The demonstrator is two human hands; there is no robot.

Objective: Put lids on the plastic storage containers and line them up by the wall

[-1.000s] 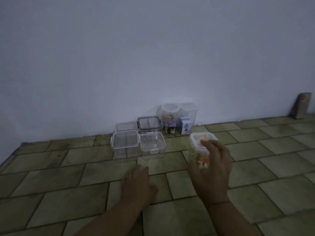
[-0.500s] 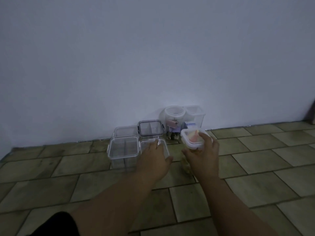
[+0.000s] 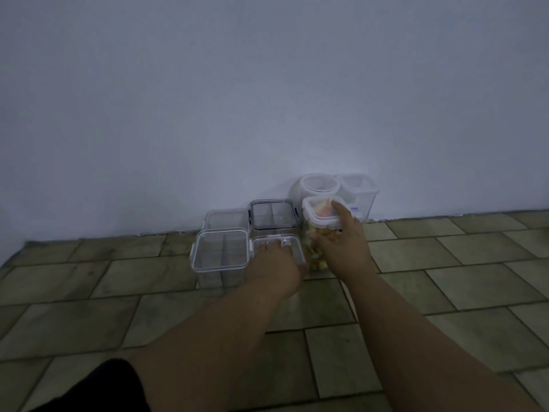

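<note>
Several clear plastic containers stand on the tiled floor by the white wall. My right hand grips a tall lidded container with yellow and orange contents, standing beside the group's right side. My left hand rests with its fingers on the lid of a clear front container. To its left stands another clear lidded container. Behind them are a clear container and a dark-rimmed container. A round white-lidded jar and a tall container stand against the wall.
The white wall meets the floor just behind the containers. Olive floor tiles spread to the left, right and front of the group. A dark sleeve or garment edge shows at the bottom left.
Both hands moved forward toward the wall. The right hand carried the filled container up beside the group; the left hand went from the floor onto the front container's lid.
</note>
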